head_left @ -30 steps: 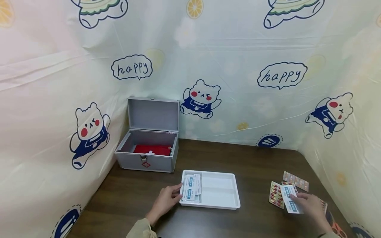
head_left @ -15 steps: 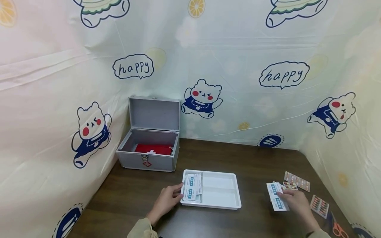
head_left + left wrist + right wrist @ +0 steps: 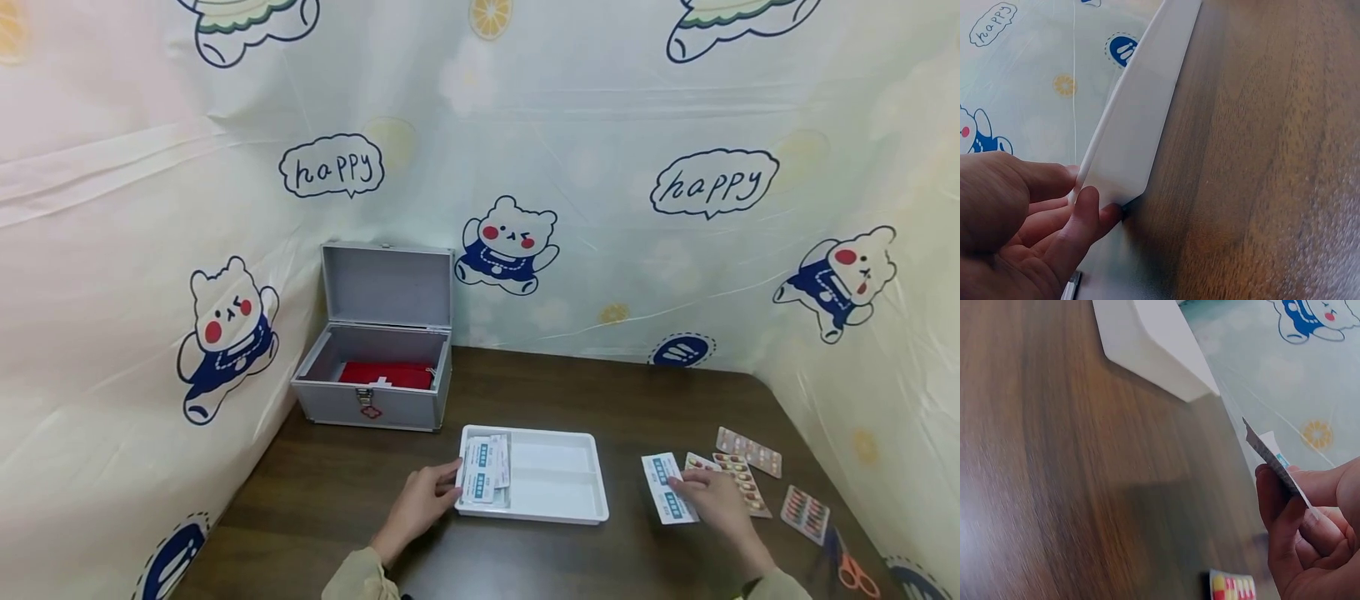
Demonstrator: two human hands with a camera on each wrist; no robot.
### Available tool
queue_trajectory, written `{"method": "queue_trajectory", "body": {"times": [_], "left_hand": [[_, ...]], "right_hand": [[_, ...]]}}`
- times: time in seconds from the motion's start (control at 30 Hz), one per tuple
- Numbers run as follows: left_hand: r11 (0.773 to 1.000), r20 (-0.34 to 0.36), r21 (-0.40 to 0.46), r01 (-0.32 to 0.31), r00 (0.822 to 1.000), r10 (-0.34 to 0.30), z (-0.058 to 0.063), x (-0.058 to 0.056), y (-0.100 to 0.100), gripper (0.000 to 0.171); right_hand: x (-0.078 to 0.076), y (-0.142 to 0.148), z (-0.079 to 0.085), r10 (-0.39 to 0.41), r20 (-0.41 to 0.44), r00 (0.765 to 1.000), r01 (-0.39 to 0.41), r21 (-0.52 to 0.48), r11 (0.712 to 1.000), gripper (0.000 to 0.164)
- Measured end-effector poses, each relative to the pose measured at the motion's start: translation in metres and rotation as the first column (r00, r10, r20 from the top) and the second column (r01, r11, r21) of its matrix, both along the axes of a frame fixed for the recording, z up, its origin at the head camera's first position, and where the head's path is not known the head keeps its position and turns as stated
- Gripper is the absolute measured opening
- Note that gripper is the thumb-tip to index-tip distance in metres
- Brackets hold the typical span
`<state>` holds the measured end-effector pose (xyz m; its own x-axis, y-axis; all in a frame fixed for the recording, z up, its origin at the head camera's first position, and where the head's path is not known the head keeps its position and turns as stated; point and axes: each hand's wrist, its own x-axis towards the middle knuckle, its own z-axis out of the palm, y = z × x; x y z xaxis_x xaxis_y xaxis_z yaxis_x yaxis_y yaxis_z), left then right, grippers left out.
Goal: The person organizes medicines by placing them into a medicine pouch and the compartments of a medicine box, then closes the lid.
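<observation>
My left hand [image 3: 423, 504] pinches the left rim of a white divided tray [image 3: 558, 511]; in the left wrist view the thumb [image 3: 1054, 180] and fingers meet at the tray's edge. White packets with blue print [image 3: 480, 479] lie in the tray's left compartment. To the right of the tray, my right hand [image 3: 712, 500] pinches a flat white packet with blue print [image 3: 663, 483] between thumb and fingers. The right wrist view shows this packet [image 3: 1275, 464] nearly edge-on above the table. Capsule blister packs [image 3: 742, 483] lie behind and beside that hand, one partly hidden by it.
An open silver first-aid case [image 3: 367, 408] with a red pouch [image 3: 386, 375] inside stands at the back left. Further right are a pinkish blister pack [image 3: 750, 452], another capsule blister pack [image 3: 806, 515] and orange-handled scissors [image 3: 855, 575]. A patterned curtain [image 3: 600, 250] surrounds the table.
My right hand has lifted the white packet off the blister packs and carried it left toward the tray, uncovering the packs on the right. My left hand stays on the tray rim.
</observation>
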<state>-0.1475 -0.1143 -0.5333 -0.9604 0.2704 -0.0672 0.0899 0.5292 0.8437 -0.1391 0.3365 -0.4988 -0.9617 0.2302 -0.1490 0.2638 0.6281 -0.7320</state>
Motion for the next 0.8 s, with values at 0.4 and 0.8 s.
{"method": "queue_trajectory", "body": {"times": [0.4,0.8], "left_hand": [[0.999,0.013,-0.023,-0.027,1.0,0.027,0.001,0.002,-0.004,0.051],[1.0,-0.01,-0.013,-0.012,1.0,0.012,0.001,0.001,0.001,0.051]], "right_hand": [[-0.008,-0.047,-0.004,-0.007,0.073,0.997,0.02,-0.169,0.985,0.039],[-0.013,-0.093,-0.002,0.031,0.06,0.998,-0.02,-0.177,0.984,0.037]]}}
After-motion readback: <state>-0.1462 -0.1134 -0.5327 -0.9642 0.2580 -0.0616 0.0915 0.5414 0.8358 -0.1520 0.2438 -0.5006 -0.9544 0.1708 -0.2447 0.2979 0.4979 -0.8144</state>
